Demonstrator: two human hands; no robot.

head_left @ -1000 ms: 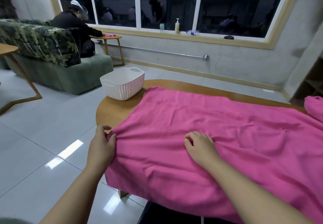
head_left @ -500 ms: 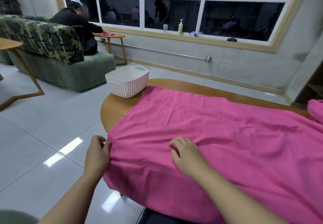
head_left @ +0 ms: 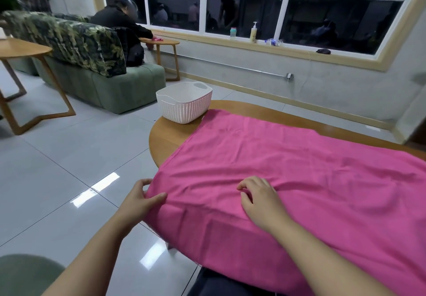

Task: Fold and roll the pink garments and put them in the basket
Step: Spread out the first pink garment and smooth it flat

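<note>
garment [head_left: 288,168]: spread flat on tabletop [head_left: 166,138], near edge hanging off | left hand [head_left: 140,200]: grip pinching left corner | right hand [head_left: 260,197]: fingers curled into cloth | handling: light, limp, wrinkles easily; best held at corners | basket [head_left: 184,103]: far-left, touching cloth

the pink garment [head_left: 288,180] runs past the right edge of the frame and hides most of the wooden table [head_left: 168,138]; only the table's left end and far edge show. left hand [head_left: 140,200]: fingers under the cloth's corner are concealed. right hand [head_left: 260,200]: fingertips curl out of sight. basket [head_left: 184,102] interior mostly hidden by its near wall.
</note>
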